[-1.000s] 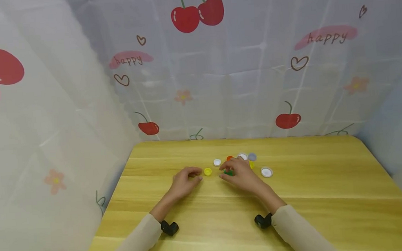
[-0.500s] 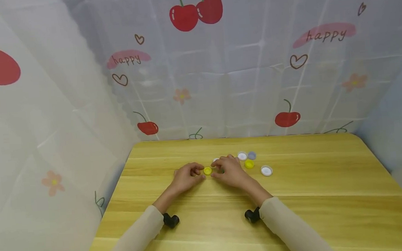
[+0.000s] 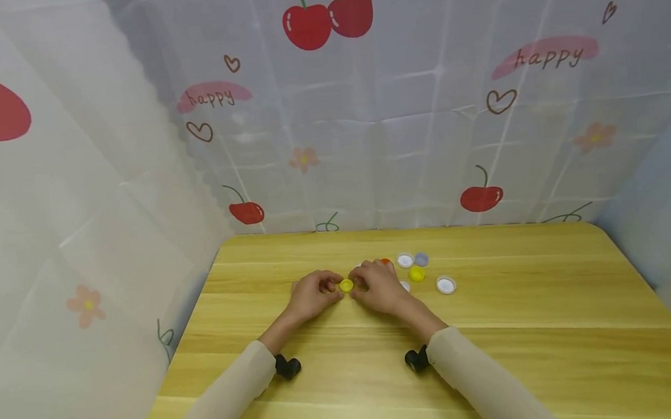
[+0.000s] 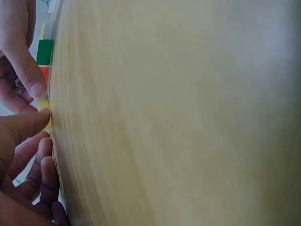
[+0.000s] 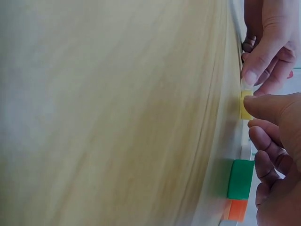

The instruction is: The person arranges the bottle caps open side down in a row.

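Left hand [image 3: 313, 295]: curled, thumb and fingertips clamped on the yellow cap [image 3: 346, 286] at its left edge.
Yellow cap: on the table [image 3: 350, 392], between both hands.
Right hand [image 3: 380, 289]: likewise clamped, right edge.
Orange cap [image 3: 385, 261]: partly hidden behind right hand.
Far-right white cap [image 3: 446, 285]: well apart.

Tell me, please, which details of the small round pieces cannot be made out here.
Green piece: head view, hidden behind the right-hand grip.
Orange piece: head view, partly covered by that grip.
Pale piece: right wrist view, cut off by the bottom edge.
Hold on the leftmost yellow piece: head view, too small to judge.
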### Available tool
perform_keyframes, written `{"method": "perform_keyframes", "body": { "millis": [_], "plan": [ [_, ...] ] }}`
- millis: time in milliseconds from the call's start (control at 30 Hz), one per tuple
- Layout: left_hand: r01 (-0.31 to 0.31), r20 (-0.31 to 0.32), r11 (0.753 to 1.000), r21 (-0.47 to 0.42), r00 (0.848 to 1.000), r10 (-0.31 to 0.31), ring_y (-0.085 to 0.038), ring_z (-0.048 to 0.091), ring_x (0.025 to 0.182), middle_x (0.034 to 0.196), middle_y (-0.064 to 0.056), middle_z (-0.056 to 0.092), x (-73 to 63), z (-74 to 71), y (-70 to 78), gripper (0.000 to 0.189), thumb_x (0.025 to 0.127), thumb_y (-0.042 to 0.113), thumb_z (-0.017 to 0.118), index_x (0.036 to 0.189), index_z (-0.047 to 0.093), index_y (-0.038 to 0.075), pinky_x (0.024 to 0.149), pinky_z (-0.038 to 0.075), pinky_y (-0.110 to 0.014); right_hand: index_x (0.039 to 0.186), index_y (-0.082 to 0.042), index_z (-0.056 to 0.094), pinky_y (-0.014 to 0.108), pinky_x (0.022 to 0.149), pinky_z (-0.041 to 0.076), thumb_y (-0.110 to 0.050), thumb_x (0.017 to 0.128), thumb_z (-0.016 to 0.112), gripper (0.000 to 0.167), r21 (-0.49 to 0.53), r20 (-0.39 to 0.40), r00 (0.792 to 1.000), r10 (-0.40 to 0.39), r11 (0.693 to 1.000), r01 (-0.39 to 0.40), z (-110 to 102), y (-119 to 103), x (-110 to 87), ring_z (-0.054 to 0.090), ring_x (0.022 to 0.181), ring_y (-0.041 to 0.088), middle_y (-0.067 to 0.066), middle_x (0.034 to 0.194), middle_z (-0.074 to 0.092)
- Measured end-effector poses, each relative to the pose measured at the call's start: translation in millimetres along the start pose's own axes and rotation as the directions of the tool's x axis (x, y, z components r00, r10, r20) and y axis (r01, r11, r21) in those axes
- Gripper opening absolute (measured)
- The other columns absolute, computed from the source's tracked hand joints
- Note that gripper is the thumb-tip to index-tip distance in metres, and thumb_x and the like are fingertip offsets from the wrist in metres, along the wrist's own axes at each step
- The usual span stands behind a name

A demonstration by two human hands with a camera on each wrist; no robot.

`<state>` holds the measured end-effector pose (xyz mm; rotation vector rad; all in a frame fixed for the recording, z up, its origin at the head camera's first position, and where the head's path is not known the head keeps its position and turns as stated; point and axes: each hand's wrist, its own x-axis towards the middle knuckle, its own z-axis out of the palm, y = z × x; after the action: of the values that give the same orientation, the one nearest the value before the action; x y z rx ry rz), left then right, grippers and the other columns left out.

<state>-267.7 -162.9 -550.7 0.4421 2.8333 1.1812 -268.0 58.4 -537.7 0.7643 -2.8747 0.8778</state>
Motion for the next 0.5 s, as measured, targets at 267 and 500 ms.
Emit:
{"method": "perform_keyframes", "body": {
  "millis": [267,500],
  "plan": [
    [-0.011,0.005,1.000,-0.002,1.000,0.011,-0.007,0.061,0.079,0.086,0.007,0.071,1.2,1.2,1.5,0.024,0.093,0.022,0.086,0.116,0.082,0.021,0.089,0.026,-0.044,0.118,-0.013,0.079,0.044,0.087,0.030,-0.023,0.094,0.085,0.027,0.007,-0.002,1.000,-0.016,1.000,0.016,2.2,-1.6,0.2,0.046,0.085,0.019,-0.001,0.089,0.065],
    [-0.008,0.000,1.000,-0.008,1.000,0.008,-0.008,0.061,0.079,0.086,0.006,0.072,0.1,0.4,3.7,0.023,0.092,0.022,0.086,0.115,0.083,0.021,0.090,0.027,-0.044,0.115,-0.012,0.079,0.046,0.089,0.031,-0.021,0.094,0.085,0.024,0.028,-0.007,1.000,-0.010,1.000,0.011,3.1,-2.5,0.5,0.049,0.086,0.019,0.001,0.091,0.070]
  ]
}}
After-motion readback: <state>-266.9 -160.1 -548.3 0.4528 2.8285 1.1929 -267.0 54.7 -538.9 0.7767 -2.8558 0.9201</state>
